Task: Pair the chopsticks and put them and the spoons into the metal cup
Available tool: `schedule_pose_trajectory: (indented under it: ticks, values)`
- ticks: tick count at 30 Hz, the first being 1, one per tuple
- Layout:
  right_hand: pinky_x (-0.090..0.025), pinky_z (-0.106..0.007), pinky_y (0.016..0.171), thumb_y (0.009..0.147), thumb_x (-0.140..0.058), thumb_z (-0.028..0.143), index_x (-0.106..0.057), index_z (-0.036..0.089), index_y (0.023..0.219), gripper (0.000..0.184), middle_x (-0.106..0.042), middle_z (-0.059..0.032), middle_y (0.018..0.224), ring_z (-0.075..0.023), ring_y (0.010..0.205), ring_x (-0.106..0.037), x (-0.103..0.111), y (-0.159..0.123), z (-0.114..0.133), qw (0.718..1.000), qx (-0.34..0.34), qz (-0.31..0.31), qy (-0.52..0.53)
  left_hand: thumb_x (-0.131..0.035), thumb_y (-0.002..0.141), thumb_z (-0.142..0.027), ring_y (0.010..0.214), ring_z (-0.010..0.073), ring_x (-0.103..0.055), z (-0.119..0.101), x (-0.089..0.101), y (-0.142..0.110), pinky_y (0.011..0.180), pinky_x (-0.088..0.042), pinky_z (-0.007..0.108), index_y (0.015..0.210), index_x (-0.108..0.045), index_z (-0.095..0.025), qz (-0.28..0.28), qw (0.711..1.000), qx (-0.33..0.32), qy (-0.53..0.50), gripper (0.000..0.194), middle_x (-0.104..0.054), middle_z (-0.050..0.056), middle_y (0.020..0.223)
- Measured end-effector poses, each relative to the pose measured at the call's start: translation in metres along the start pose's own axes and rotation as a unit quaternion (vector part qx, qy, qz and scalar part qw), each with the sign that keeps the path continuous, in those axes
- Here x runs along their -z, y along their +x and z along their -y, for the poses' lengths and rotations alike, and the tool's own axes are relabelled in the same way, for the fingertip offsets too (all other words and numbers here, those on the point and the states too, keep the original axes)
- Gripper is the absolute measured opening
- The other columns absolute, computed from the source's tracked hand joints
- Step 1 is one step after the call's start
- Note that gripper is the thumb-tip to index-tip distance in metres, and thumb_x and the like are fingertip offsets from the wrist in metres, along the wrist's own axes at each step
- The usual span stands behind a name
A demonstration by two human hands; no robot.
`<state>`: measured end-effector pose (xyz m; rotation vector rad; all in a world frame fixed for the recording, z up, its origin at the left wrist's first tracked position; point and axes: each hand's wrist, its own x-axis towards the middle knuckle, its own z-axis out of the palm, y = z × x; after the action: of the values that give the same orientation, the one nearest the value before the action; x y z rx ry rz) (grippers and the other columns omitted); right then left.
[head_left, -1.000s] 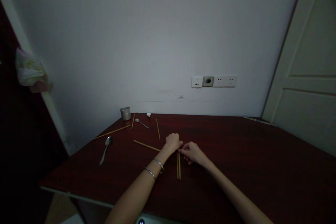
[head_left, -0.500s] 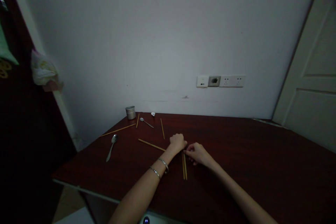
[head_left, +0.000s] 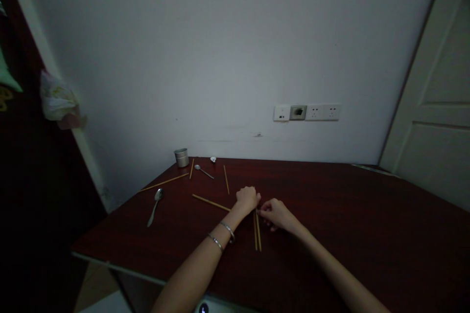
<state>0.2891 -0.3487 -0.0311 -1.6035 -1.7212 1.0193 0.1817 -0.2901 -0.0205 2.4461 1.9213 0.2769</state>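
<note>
Both my hands meet at the far ends of a pair of wooden chopsticks [head_left: 257, 234] that lie side by side on the dark red table [head_left: 348, 225]. My left hand [head_left: 247, 199], with two bangles on its wrist, is curled into a loose fist at the chopsticks' tips. My right hand [head_left: 275, 214] pinches the same tips with its fingers closed. Another chopstick [head_left: 210, 202] lies just left of my left hand.
Farther back lie more loose chopsticks [head_left: 226, 179], a small spoon [head_left: 203, 171] and a small metal cup [head_left: 181, 157] near the wall. A larger spoon [head_left: 154, 206] rests near the table's left edge. A door [head_left: 433, 117] stands at the right, wall sockets [head_left: 306, 112] above the table.
My hands have stayed at the chopsticks' tips; only the head view has shifted, so everything sits slightly more to the right than a second ago.
</note>
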Motion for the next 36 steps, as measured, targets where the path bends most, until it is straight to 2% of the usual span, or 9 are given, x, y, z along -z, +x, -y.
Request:
schedule_pose_trajectory:
  ticks: [4,11,16,20,23,27,31,36]
  values:
    - [-0.043,-0.012,0.030,0.071,-0.057,0.024,-0.057,0.013,0.066,0.013,-0.054,0.0015,0.050,-0.0065,0.041,-0.051,0.007,0.000,0.001,1.000,-0.010,0.001,-0.002,-0.030,0.085,-0.045,0.088,0.0259,-0.060,-0.003,0.003,-0.002,0.073,-0.046,0.036,0.095,-0.064,-0.014,-0.016,1.000,0.011,0.007,0.047,-0.065,0.015,0.092]
    - [-0.044,-0.013,0.032,0.071,-0.052,0.017,-0.056,0.012,0.063,0.011,-0.057,0.0004,0.052,-0.0068,0.041,-0.052,0.028,0.003,0.015,0.999,0.007,0.013,-0.029,-0.029,0.086,-0.040,0.085,0.0263,-0.060,-0.012,0.016,-0.009,0.071,-0.045,0.037,0.088,-0.065,-0.014,-0.074,0.997,-0.017,0.023,0.045,-0.064,0.015,0.086]
    - [-0.044,-0.014,0.032,0.068,-0.051,0.014,-0.053,0.013,0.056,0.012,-0.056,0.0015,0.048,-0.0072,0.039,-0.052,0.037,0.018,0.023,0.999,0.023,0.023,-0.036,-0.029,0.087,-0.035,0.085,0.0255,-0.060,-0.016,0.033,-0.009,0.070,-0.044,0.034,0.088,-0.065,-0.014,-0.083,0.995,-0.041,0.022,0.041,-0.064,0.014,0.083]
    - [-0.044,-0.016,0.032,0.067,-0.051,0.014,-0.052,0.013,0.054,0.014,-0.053,0.0018,0.045,-0.0076,0.037,-0.051,0.037,0.033,0.032,0.998,0.032,0.024,-0.045,-0.029,0.086,-0.034,0.084,0.0254,-0.060,-0.005,0.044,-0.003,0.070,-0.045,0.034,0.088,-0.065,-0.014,-0.075,0.996,-0.053,0.024,0.041,-0.064,0.014,0.083]
    - [-0.045,-0.016,0.033,0.067,-0.051,0.015,-0.054,0.013,0.055,0.012,-0.054,0.0017,0.045,-0.0075,0.037,-0.051,0.034,0.042,0.039,0.997,0.048,0.034,-0.049,-0.032,0.085,-0.037,0.085,0.0257,-0.060,0.013,0.049,0.003,0.071,-0.045,0.035,0.088,-0.065,-0.015,-0.071,0.996,-0.044,0.028,0.039,-0.064,0.013,0.086]
    - [-0.044,-0.016,0.032,0.068,-0.052,0.018,-0.059,0.012,0.064,0.009,-0.056,0.0014,0.048,-0.0077,0.037,-0.051,0.028,0.056,0.048,0.996,0.056,0.049,-0.037,-0.035,0.082,-0.039,0.086,0.0240,-0.060,0.050,0.053,0.011,0.073,-0.045,0.033,0.088,-0.065,-0.017,-0.037,0.999,-0.004,0.023,0.037,-0.065,0.012,0.088]
    - [-0.044,-0.016,0.031,0.069,-0.053,0.020,-0.060,0.011,0.067,0.011,-0.057,0.0001,0.051,-0.0082,0.039,-0.052,0.022,0.070,0.054,0.997,0.047,0.066,-0.020,-0.040,0.079,-0.038,0.086,0.0217,-0.060,0.101,0.059,0.018,0.071,-0.044,0.028,0.080,-0.066,-0.020,0.001,0.998,0.060,0.005,0.032,-0.065,0.009,0.088]
    - [-0.044,-0.015,0.031,0.071,-0.052,0.019,-0.059,0.011,0.072,0.010,-0.057,0.0002,0.053,-0.0081,0.042,-0.053,0.018,0.082,0.060,0.996,0.033,0.084,-0.005,-0.045,0.075,-0.035,0.084,0.0195,-0.060,0.175,0.078,0.027,0.068,-0.043,0.026,0.082,-0.065,-0.021,-0.020,0.990,0.138,-0.020,0.025,-0.065,0.006,0.090]
